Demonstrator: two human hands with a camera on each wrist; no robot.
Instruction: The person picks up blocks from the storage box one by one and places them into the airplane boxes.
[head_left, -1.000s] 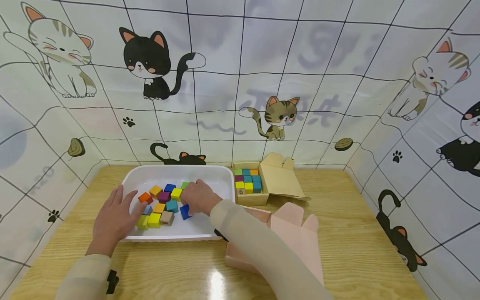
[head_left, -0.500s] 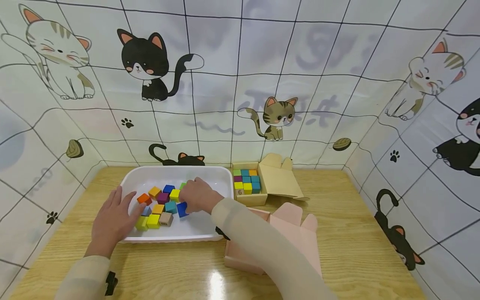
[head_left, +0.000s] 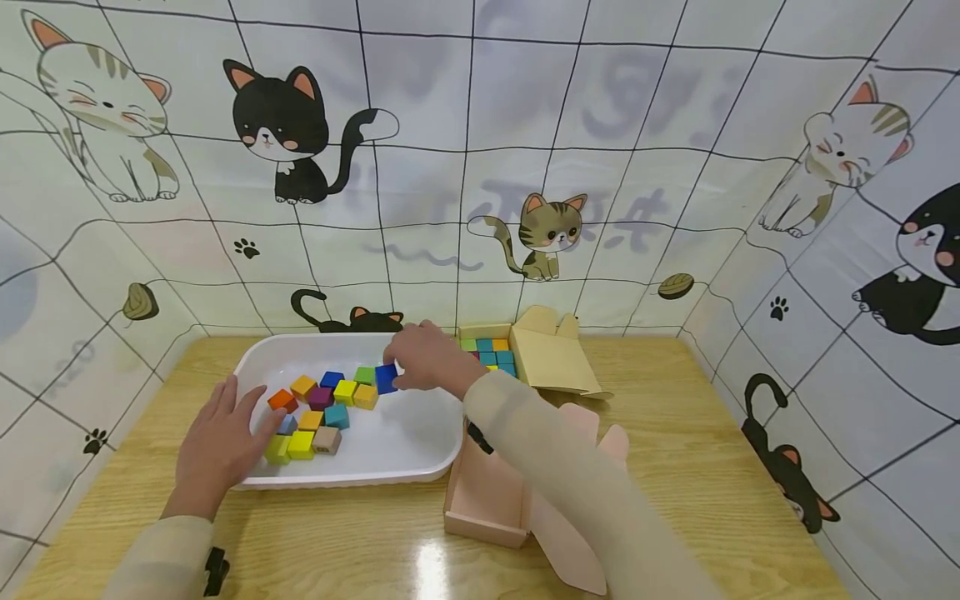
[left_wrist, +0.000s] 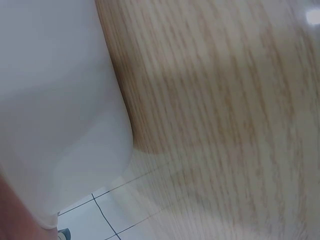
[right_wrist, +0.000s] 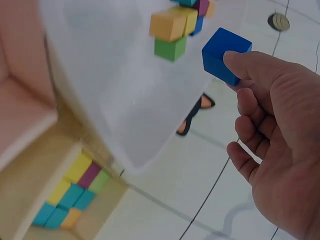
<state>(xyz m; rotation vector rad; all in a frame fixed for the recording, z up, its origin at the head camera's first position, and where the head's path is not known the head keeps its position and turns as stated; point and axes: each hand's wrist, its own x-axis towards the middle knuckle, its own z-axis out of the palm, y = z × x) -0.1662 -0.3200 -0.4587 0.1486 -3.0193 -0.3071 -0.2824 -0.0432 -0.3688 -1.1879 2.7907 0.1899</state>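
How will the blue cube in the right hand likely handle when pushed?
Probably stiff: the blue cube shows crisp edges even pinched by the right hand. Likely light, given that fingertip pinch. Flat faces suggest it'd slide, not roll.

I read the pinched cube [right_wrist: 218, 52] as solid blue. I see a white tray [head_left: 397, 446], its loose blocks [head_left: 365, 397] orange, yellow, green, purple, teal, blue and light brown. The near box [head_left: 491, 492] is pale pink, the far box [head_left: 555, 358] cream. I also get beige sleeves [head_left: 540, 450], a tan table [head_left: 337, 542] with wood grain, and a whitish wall [head_left: 420, 83] crossed by black lines, bearing black-and-white and striped cats [head_left: 277, 117].
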